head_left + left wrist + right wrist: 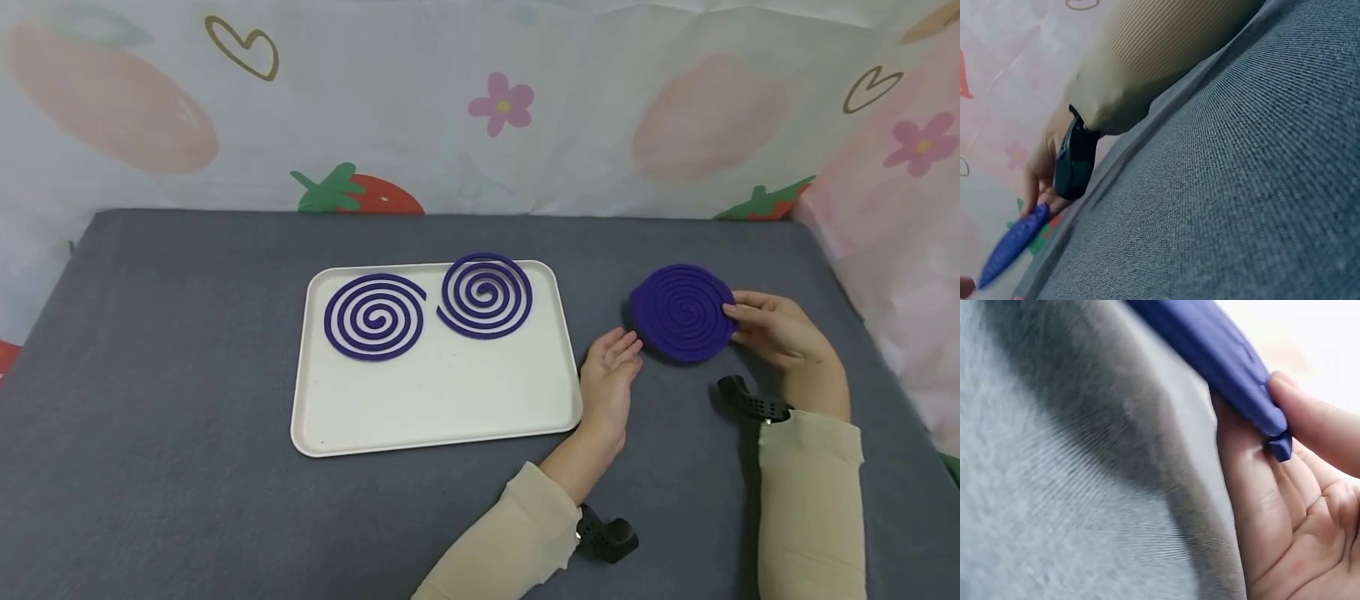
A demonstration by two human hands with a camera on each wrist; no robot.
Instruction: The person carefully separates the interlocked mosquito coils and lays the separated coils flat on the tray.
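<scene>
A thick purple disc of nested mosquito coils is held up over the cloth, pinched at its right edge between the thumb and fingers of my right hand. The right wrist view shows the thumb on one face, fingers beneath, and a small coil end sticking out below the rim. My left hand lies palm up with loosely straight fingers, its fingertips right at the disc's lower left edge. Two single purple mosquito coils, a left one and a right one, lie side by side on a white tray.
The tray stands on a grey cloth-covered table, left of my left hand. The right coil overlaps the tray's back rim. A white printed curtain hangs behind the table, with a pink one along the right.
</scene>
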